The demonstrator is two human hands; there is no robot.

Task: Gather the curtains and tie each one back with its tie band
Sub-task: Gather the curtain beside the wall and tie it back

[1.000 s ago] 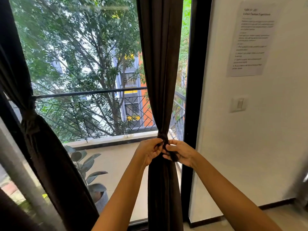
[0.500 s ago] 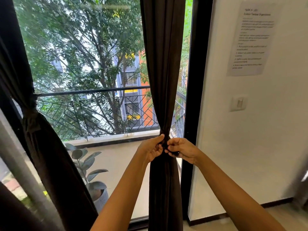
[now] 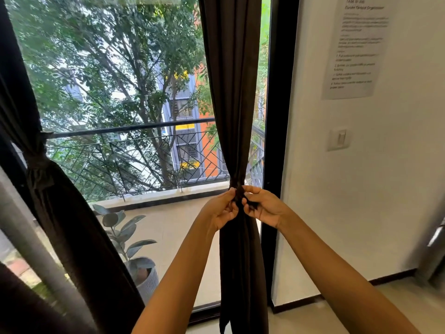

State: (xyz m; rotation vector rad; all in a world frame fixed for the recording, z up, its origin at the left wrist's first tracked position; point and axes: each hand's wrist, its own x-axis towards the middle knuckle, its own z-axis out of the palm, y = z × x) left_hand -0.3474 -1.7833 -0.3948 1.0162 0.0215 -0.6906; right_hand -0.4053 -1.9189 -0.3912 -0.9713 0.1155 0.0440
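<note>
The right curtain (image 3: 232, 97) hangs as one long vertical bundle just left of the black window frame (image 3: 280, 141). Its tie band (image 3: 238, 190) cinches the waist, directly between both hands and equally near each. The left hand (image 3: 222, 209) pinches the band from the left and the right hand (image 3: 262, 208) from the right, fingers curled and forearms raised forward. I judge the knot needs a sideways pull across the bundle's axis. The left curtain (image 3: 50, 196) is already tied.

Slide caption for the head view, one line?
Left hand and right hand pinch the dark tie band on the gathered dark brown fabric curtain.
</note>
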